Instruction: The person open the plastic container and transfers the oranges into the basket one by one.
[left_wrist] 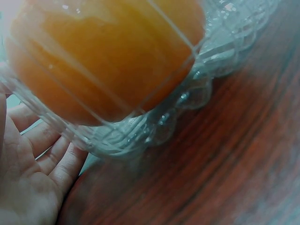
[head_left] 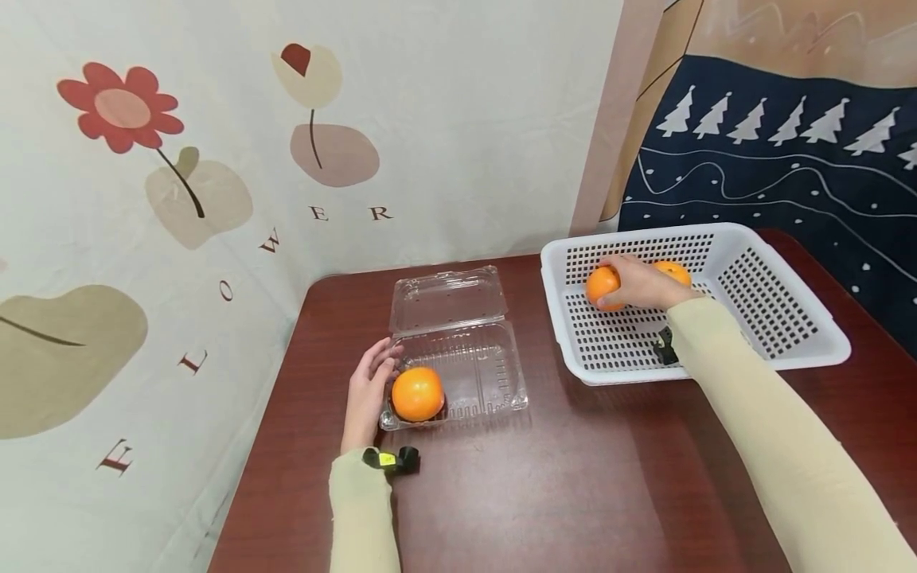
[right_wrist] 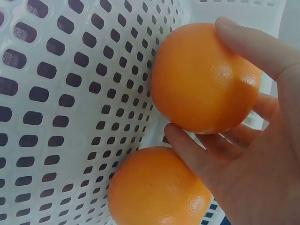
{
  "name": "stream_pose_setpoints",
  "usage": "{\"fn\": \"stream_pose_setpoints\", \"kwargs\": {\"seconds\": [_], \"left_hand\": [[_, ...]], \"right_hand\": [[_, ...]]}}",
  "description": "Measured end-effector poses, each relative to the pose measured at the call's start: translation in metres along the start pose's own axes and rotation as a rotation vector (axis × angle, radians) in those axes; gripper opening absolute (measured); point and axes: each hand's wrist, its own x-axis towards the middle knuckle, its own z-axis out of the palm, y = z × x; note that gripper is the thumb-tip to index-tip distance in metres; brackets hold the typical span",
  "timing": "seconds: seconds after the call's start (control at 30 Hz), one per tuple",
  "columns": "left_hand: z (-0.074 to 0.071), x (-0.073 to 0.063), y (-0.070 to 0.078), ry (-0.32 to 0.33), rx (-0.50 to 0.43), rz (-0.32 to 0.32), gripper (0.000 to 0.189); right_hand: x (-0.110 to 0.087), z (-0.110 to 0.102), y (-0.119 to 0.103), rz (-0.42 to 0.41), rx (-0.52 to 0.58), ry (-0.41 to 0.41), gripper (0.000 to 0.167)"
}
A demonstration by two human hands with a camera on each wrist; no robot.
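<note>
In the head view, an orange (head_left: 419, 394) sits in the front left of a clear plastic clamshell box (head_left: 466, 366), whose lid (head_left: 447, 302) lies folded back. My left hand (head_left: 368, 390) rests against the box's left side, fingers extended; the left wrist view shows these fingers (left_wrist: 42, 140) outside the clear wall. Inside a white perforated basket (head_left: 795, 278), my right hand (head_left: 641, 285) grips another orange (head_left: 603, 286) with thumb and fingers around it. A further orange (right_wrist: 159, 187) lies close beside that hand, partly hidden by it in the head view.
The dark red-brown table (head_left: 516, 485) carries the box at left and the basket at right. A pale curtain (head_left: 458, 127) with printed flowers hangs behind the table, and a dark cloth (head_left: 774, 175) with white trees is at the right.
</note>
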Motion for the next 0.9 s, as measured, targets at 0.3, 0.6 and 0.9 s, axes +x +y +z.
{"fn": "stream_pose_setpoints", "kwargs": {"seconds": [0.3,0.6,0.9], "left_hand": [[-0.0007,0.0011,0.0020,-0.011,-0.012,0.000,0.038],[0.0004,0.0021,0.0022,-0.012,-0.015,-0.002,0.039],[-0.0006,0.0014,0.0004,0.000,0.002,-0.007,0.038]], "right_hand": [[-0.0011,-0.0035,0.0000,0.009,0.009,-0.025,0.078],[-0.0015,-0.0037,0.0013,0.016,0.002,-0.038,0.076],[-0.0061,-0.0056,-0.0013,-0.022,0.025,-0.045,0.072]]}}
